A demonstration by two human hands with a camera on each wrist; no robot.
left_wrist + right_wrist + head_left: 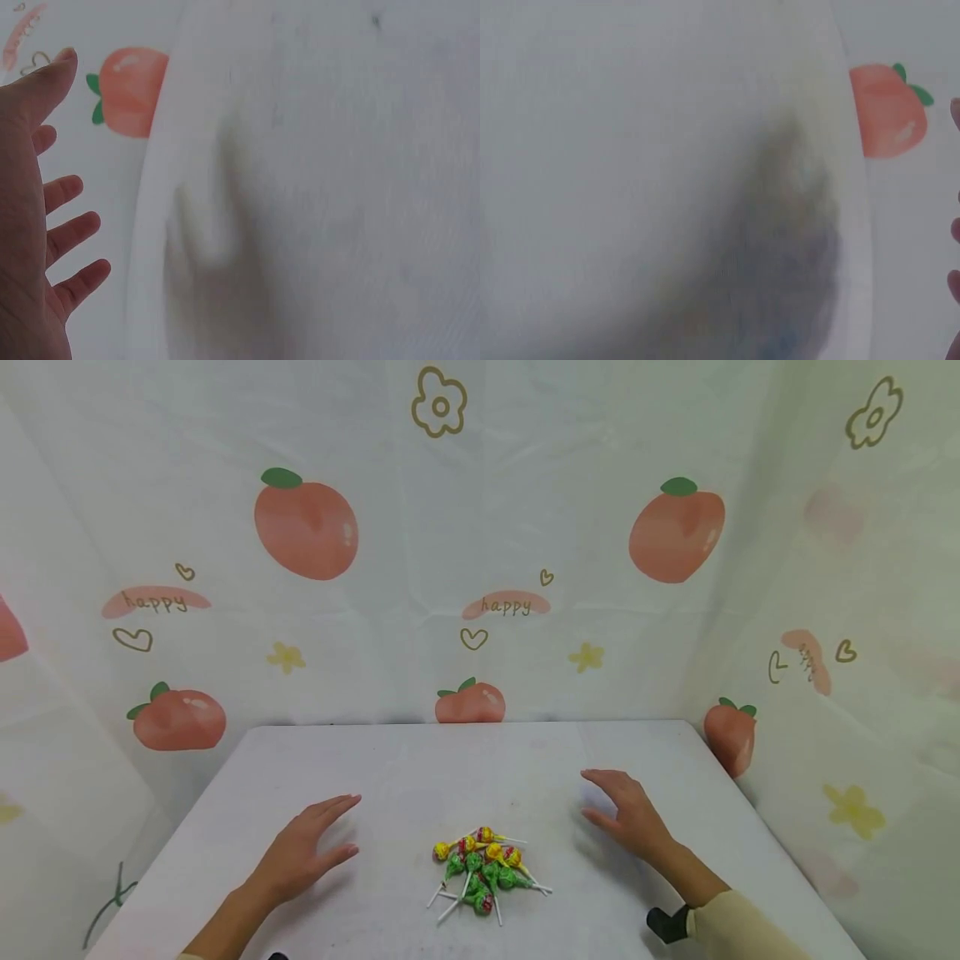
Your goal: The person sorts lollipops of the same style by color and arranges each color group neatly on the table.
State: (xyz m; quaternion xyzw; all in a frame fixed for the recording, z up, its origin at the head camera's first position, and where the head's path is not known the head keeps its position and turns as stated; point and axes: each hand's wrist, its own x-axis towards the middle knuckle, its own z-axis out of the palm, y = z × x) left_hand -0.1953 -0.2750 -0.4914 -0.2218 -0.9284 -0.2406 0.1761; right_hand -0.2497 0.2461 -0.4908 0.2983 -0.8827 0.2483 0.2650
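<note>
In the head view a loose pile of lollipops [474, 862] lies on the white table [420, 777], some in yellow wrappers and some in green, with white sticks pointing various ways. To the left of the pile my left hand [300, 852] hovers over the table, thumb apart from the fingers, holding nothing. My right hand [630, 814] is held up on the other side, its thumb and fingers spread, also with nothing in it. The left wrist view shows the left fingers [71, 238] extended and separated. Only fingertips [955, 229] of the right hand enter the right wrist view.
A white cloth backdrop [420, 527] printed with peaches, flowers and "happy" stands behind and beside the table. The table's right edge runs close to the right forearm. A black strap piece [667, 924] sits at the right wrist.
</note>
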